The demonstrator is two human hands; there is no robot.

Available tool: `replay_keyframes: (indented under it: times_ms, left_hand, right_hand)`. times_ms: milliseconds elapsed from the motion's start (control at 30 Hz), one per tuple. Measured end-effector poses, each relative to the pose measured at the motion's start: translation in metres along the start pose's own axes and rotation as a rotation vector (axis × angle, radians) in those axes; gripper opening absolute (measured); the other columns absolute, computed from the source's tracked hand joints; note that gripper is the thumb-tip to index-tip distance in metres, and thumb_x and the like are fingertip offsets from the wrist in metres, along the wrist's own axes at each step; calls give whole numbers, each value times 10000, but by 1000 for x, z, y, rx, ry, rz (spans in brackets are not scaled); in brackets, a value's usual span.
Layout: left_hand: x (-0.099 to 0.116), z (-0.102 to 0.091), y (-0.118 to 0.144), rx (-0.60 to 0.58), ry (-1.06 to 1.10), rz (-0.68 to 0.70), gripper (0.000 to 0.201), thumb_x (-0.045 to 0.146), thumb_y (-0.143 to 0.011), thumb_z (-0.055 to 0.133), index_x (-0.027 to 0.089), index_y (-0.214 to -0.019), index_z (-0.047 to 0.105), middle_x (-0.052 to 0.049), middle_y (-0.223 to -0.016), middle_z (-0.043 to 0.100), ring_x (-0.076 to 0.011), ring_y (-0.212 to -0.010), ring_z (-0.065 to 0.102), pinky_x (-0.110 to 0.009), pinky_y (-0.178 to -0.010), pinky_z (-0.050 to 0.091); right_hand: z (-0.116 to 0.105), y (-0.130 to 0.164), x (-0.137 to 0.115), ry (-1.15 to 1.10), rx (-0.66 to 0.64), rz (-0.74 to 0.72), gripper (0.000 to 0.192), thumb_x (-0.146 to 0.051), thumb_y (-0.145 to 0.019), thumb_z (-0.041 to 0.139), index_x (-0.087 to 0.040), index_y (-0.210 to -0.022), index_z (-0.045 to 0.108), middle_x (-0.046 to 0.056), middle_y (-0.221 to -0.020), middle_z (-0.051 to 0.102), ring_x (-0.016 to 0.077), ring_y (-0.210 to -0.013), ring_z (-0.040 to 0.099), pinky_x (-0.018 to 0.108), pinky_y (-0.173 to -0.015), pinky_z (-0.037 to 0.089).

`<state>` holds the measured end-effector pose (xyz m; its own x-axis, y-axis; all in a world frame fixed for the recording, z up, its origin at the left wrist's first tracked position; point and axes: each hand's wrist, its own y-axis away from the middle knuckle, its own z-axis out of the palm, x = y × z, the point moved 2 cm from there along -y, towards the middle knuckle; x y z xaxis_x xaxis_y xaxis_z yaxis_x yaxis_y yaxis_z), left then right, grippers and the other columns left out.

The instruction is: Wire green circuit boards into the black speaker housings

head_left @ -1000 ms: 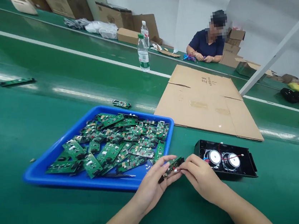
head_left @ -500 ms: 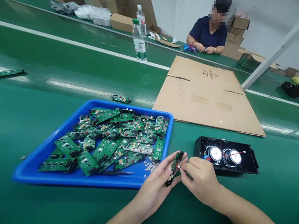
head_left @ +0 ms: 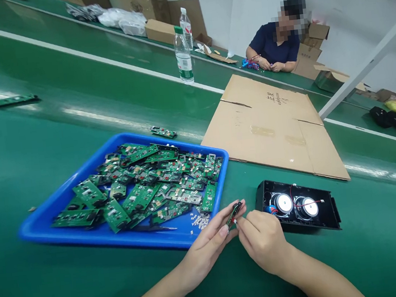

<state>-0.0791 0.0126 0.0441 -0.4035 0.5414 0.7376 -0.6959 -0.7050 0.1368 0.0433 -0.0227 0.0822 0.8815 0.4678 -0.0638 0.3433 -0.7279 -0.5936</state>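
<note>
Left hand (head_left: 207,243) curls around a small circuit board (head_left: 232,215), holding it tilted above a green table (head_left: 384,246), while the right hand (head_left: 265,240), fingers bent inward, meets the board's face; whether it grips the small white part (head_left: 234,221) there cannot be told. To the left, a blue tray (head_left: 105,245) carries a heap of similar boards (head_left: 146,195). Just right of the hands sits an open black case (head_left: 323,213) with two round speakers (head_left: 310,207), a flattened cardboard sheet (head_left: 275,132) lying beyond. Across the way, a co-worker (head_left: 274,44) in a dark top has both hands near each other.

Head-worn view, tilted, forward and down over the hands (head_left: 208,248)
</note>
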Motion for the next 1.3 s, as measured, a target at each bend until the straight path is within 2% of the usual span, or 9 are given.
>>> replay_keyframes:
  times_ms: [200, 433, 567, 667, 800, 900, 1033, 1167, 1300]
  left_hand:
    - [-5, -2, 2, 1, -96, 29, 367, 381, -830, 526, 340, -1195, 523, -11, -1384, 399, -225, -1286, 317, -347, -1035, 318]
    - [-4, -4, -1, 79, -276, -8, 597, 529, -779, 512, 229, -1288, 432, -72, -1420, 329, -282, -1301, 275, -373, -1020, 349]
    - [6, -6, -6, 124, -548, -103, 639, 571, -701, 570, 198, -1215, 501, -90, -1324, 466, -305, -1239, 378, -394, -991, 392]
    - [11, -8, -5, 63, -567, -221, 701, 525, -658, 639, 197, -1243, 435, -99, -1185, 576, -300, -1107, 515, -392, -885, 477]
    - [10, -7, 1, -78, -556, -359, 660, 502, -674, 639, 201, -1203, 383, -92, -1047, 637, -268, -987, 585, -350, -805, 493]
    - [10, 11, 2, -194, -625, -411, 561, 494, -707, 604, 229, -1144, 374, -95, -1087, 623, -269, -1078, 526, -312, -746, 490]
    - [14, 58, -11, -223, -787, -300, 310, 406, -747, 564, 224, -975, 460, -65, -1069, 615, -227, -1039, 544, -290, -789, 467]
    - [12, 95, -36, -99, -963, -114, 233, 357, -711, 571, 214, -883, 505, -20, -853, 639, -188, -745, 611, -279, -681, 477]
    - [8, 108, -61, 39, -1135, 3, 250, 329, -732, 523, 216, -954, 499, 6, -668, 647, -200, -606, 609, -285, -584, 452]
  right_hand:
    - [5, 3, 0, 71, 3, -46, 306, -48, -864, 319, -143, -664, 531, 21, -552, 430, 140, -527, 359, 274, -489, 256]
    - [11, 3, 3, 89, 45, -25, 347, -68, -875, 315, -162, -588, 485, 15, -541, 427, 128, -518, 372, 261, -488, 260]
    - [2, 2, 6, 103, -84, -8, 331, -100, -889, 330, -164, -611, 498, 22, -583, 478, 138, -561, 413, 266, -510, 285]
    - [-19, 4, 19, 51, -239, 2, 216, -207, -890, 427, -162, -719, 549, 33, -699, 558, 164, -692, 478, 287, -605, 345]
    - [-57, 20, 66, 90, -385, 363, 170, -138, -883, 417, -167, -893, 584, 43, -841, 606, 163, -785, 526, 274, -669, 380]
    - [-77, 41, 103, 227, -564, 673, 220, -76, -851, 428, -165, -967, 593, 57, -908, 596, 164, -791, 553, 257, -632, 389]
    - [-82, 58, 126, 296, -661, 700, 161, -72, -771, 552, -155, -882, 633, 77, -943, 583, 202, -871, 543, 263, -652, 402]
    - [-80, 61, 131, 95, -529, 690, 110, -77, -761, 582, -170, -718, 623, 29, -739, 612, 171, -768, 553, 257, -643, 407]
    - [-80, 56, 128, -202, -237, 602, 107, -73, -760, 592, -168, -711, 598, 3, -751, 598, 122, -702, 550, 225, -621, 416]
